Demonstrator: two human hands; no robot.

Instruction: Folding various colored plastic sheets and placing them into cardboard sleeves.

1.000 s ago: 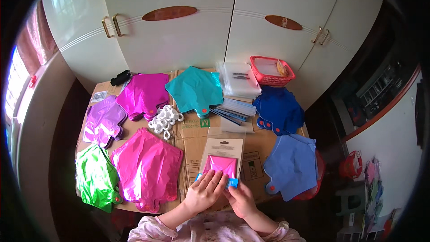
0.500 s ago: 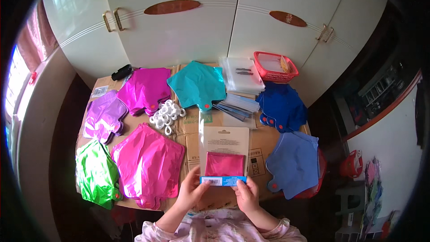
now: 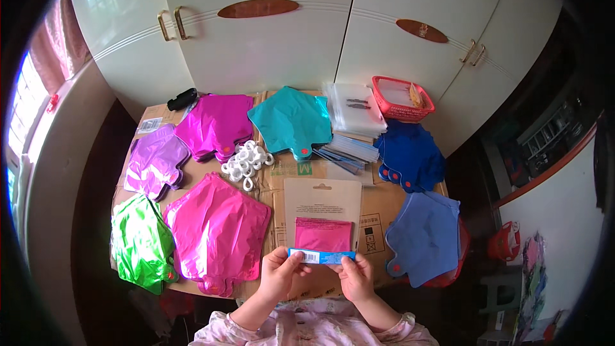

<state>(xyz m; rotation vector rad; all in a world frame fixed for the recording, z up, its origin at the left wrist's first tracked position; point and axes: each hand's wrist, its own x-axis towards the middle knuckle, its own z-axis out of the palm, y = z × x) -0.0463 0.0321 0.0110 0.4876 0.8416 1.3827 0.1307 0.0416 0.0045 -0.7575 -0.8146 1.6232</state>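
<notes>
My left hand (image 3: 280,273) and my right hand (image 3: 354,277) are both closed on the lower edge of a beige hanging card (image 3: 323,198), thumbs on top. The card has a slot at its far end and a blue strip (image 3: 333,257) along its near edge. A folded pink foil piece (image 3: 323,236) lies flat against it, just above the strip. Left of my hands is a stack of large pink foil balloons (image 3: 218,234). A pile of white rings (image 3: 246,161) lies beyond them. Clear bags (image 3: 355,110) and narrow strip cards (image 3: 349,152) are stacked beyond the card.
Flat foil balloons surround the cardboard-covered table (image 3: 275,202): green (image 3: 142,240), lilac (image 3: 157,161), magenta (image 3: 214,125), teal (image 3: 291,122), dark blue (image 3: 412,155) and light blue (image 3: 423,237). A red basket (image 3: 402,112) stands at the back right, before white cabinets (image 3: 262,51).
Both hands keep hold of the card, which has tilted slightly. My left fingers have curled further under its edge. The whole view has shifted a little, so the table appears farther right.
</notes>
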